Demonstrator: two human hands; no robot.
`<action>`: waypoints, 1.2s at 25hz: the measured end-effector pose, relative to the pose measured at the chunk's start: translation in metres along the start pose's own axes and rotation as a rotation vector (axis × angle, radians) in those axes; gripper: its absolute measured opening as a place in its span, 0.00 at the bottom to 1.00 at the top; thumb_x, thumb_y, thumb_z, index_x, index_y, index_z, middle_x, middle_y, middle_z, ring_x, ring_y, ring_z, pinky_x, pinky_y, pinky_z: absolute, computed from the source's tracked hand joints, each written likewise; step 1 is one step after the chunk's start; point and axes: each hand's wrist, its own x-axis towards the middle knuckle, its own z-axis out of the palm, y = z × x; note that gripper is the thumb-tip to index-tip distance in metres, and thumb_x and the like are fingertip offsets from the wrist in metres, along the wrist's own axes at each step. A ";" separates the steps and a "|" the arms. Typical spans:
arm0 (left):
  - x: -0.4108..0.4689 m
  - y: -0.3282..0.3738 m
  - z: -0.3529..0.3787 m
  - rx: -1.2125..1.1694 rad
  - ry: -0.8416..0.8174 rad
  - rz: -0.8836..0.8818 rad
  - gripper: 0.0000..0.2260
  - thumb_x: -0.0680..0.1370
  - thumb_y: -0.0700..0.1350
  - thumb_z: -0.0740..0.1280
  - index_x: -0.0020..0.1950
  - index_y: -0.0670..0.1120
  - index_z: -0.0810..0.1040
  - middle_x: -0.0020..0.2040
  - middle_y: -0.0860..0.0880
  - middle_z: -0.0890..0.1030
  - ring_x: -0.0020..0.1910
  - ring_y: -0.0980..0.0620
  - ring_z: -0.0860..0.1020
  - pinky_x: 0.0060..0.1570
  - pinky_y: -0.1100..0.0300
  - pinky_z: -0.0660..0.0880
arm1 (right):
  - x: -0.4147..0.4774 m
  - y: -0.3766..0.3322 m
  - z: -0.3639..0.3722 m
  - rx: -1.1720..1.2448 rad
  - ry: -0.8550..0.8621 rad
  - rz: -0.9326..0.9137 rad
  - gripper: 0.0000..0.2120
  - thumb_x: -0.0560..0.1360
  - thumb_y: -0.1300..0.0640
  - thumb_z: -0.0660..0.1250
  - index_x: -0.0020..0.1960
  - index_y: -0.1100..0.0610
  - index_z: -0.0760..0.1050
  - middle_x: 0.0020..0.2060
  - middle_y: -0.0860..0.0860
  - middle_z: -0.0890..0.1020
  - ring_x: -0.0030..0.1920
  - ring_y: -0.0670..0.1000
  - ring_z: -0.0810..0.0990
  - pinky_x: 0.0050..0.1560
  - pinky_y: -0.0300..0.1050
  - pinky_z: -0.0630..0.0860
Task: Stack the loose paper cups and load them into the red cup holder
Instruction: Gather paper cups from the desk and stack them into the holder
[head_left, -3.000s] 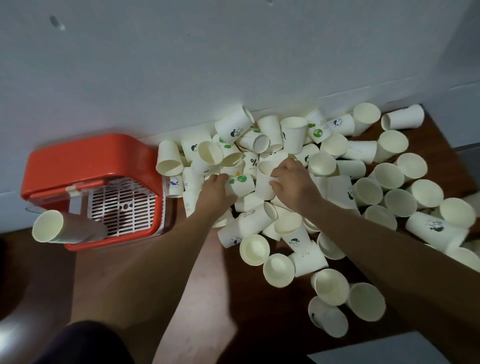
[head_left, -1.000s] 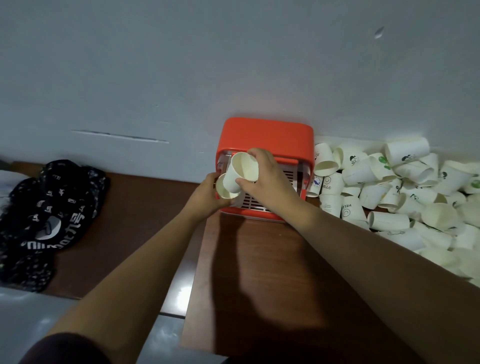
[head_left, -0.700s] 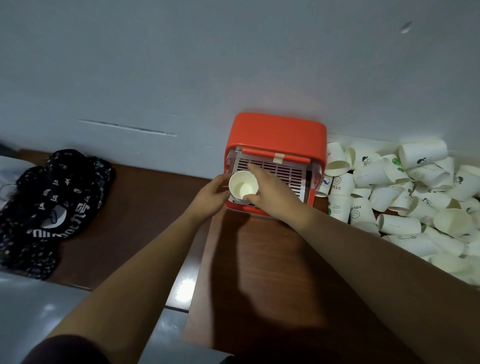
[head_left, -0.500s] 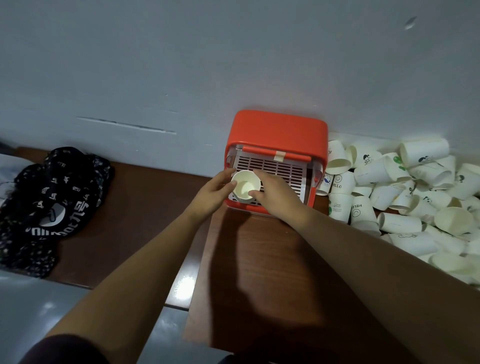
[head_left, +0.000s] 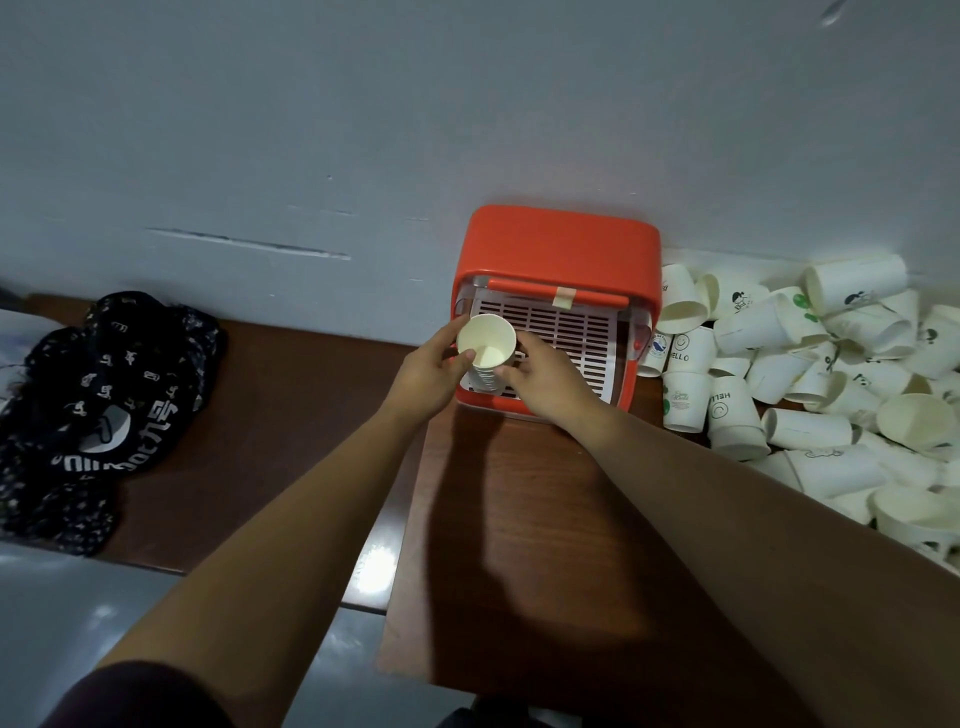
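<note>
A stack of paper cups (head_left: 486, 347), nested one inside another, points its open mouth up toward the camera. Both hands hold it over the front left part of the red cup holder (head_left: 558, 244). The rims of the lower cups show as ridges beneath the top cup. Whether the bottom of the stack touches the holder cannot be told.

The left hand (head_left: 428, 376) grips the stack from the left, thumb at the near side of the top rim and forefinger curving round the far side. The right hand (head_left: 545, 387) grips it from the right, fingertips against the stack just under the top cup. The hands are close together with only the stack between them.

Directly behind and beneath the hands, the holder stands against a grey wall (head_left: 363, 130). It has a rounded orange-red top, and a white slatted grid (head_left: 569, 332) fills its open front.

To the right of the right hand, just beside the holder, a heap of loose paper cups (head_left: 810, 374) lies on the brown wooden table (head_left: 519, 499). Most are on their sides, and some are printed with small pictures or the word HELLO.

Well to the left of the left hand lies a crumpled black cloth (head_left: 104, 400) with white print. A dark sleeve (head_left: 140, 696) covers the left upper arm.
</note>
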 end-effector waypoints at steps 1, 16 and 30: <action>-0.001 0.003 0.000 0.021 -0.014 0.004 0.22 0.82 0.46 0.64 0.76 0.51 0.67 0.69 0.52 0.75 0.63 0.55 0.75 0.57 0.63 0.70 | 0.000 0.001 0.001 -0.005 -0.001 0.005 0.25 0.76 0.52 0.69 0.72 0.52 0.67 0.63 0.51 0.79 0.58 0.52 0.80 0.57 0.50 0.77; -0.049 0.056 0.064 0.274 -0.174 -0.103 0.09 0.80 0.49 0.65 0.51 0.44 0.78 0.47 0.47 0.81 0.47 0.49 0.78 0.48 0.58 0.72 | -0.117 0.123 -0.132 -0.303 0.155 0.234 0.21 0.75 0.48 0.66 0.63 0.58 0.73 0.57 0.54 0.76 0.55 0.54 0.77 0.55 0.42 0.73; 0.040 0.226 0.295 0.429 -0.165 0.102 0.25 0.76 0.49 0.71 0.70 0.44 0.70 0.67 0.46 0.71 0.60 0.50 0.73 0.54 0.59 0.69 | -0.132 0.276 -0.317 -0.236 0.394 0.266 0.27 0.76 0.49 0.67 0.70 0.60 0.66 0.63 0.60 0.69 0.58 0.60 0.75 0.58 0.52 0.72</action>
